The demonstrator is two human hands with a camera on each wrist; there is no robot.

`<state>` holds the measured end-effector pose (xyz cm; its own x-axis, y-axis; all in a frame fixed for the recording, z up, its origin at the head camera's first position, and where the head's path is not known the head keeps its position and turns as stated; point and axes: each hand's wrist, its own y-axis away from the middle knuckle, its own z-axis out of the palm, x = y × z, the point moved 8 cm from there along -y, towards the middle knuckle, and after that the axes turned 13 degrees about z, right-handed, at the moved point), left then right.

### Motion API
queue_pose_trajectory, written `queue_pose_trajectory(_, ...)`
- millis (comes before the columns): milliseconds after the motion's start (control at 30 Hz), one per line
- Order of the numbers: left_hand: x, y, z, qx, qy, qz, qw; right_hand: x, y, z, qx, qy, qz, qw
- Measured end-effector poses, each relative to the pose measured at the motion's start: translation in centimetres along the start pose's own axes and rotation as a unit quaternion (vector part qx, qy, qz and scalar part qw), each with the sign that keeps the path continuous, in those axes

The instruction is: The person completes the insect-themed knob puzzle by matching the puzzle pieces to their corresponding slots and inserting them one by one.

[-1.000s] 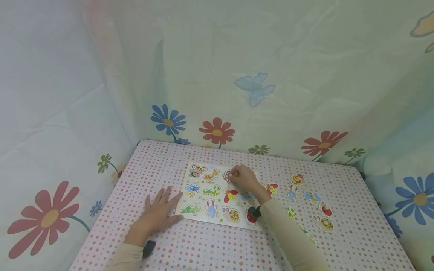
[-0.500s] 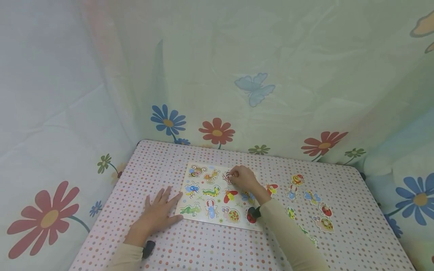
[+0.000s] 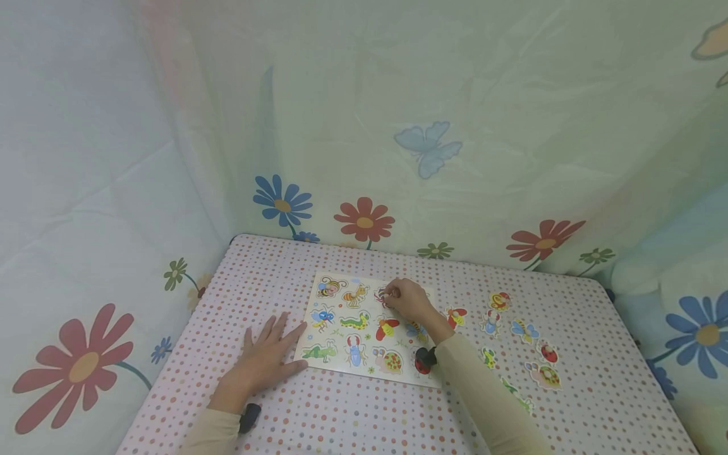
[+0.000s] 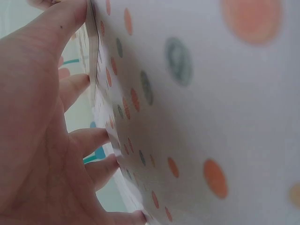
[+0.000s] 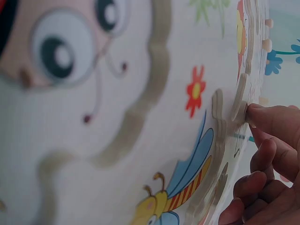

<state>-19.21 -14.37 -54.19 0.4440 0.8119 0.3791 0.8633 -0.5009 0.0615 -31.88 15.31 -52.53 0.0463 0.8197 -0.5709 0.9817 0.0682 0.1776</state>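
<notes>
Landmark: one puzzle board [image 3: 368, 349], pale, insect figures in rows, recesses with raised walls; lies on a dotted worktop [image 3: 307, 423].

Item, right hand [image 3: 411, 302]: above the board's far row, right of its middle. Grip: grasping, thumb and forefinger pinching a thin piece [image 5: 240, 101] by its edge.

Item, that piece: at the board's surface in the far row, seemingly tilted. Your fingers cover much of it; whether it sits in its recess, you cannot tell from here.

Item, left hand [image 3: 264, 357]: at the board's left edge, fingers spread. Grip: released, grasping nothing; thumb and forefinger touch the board's edge, the other fingertips rest on the worktop.

Items, loose pieces, all to the board's right: red-and-yellow firefly piece [image 3: 456, 317], nearest; blue beetle piece [image 3: 491, 322] and blue-winged piece [image 3: 524, 330], farther; ladybird piece [image 3: 548, 352] and snail piece [image 3: 544, 375], farthest; green grasshopper piece [image 3: 516, 393], nearer your side, partly behind your sleeve.

Handling notes, by judgement: brace the board's left edge lightly with your left hand. Pinch high on the piece so fingertips clear the recess wall. Turn it in small amounts until the outlines agree, level it, then press evenly. Forcing a tilted piece could jam it or skid the board.
</notes>
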Motion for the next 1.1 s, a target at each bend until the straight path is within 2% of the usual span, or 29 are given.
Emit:
queue_pose_trajectory(300, 0.0, -0.1, 0.1, -0.001, -0.004, 0.002, 1.0000, 0.0, 0.2, -0.3, -0.001, -0.010, 0.011, 1.000)
queue_pose_trajectory(600, 0.1, -0.1, -0.1, -0.004, 0.000, 0.000, 1.0000, -0.3, 1.1, -2.0, -0.001, -0.029, 0.017, 0.999)
queue_pose_trajectory(833, 0.2, -0.1, -0.2, -0.002, -0.002, 0.000, 1.0000, -0.1, 2.1, -3.9, 0.028, -0.032, -0.009, 0.999)
queue_pose_trajectory(1100, 0.0, -0.1, 0.1, -0.008, -0.002, -0.002, 1.0000, 0.1, 3.7, -5.6, 0.058, -0.038, -0.013, 0.998)
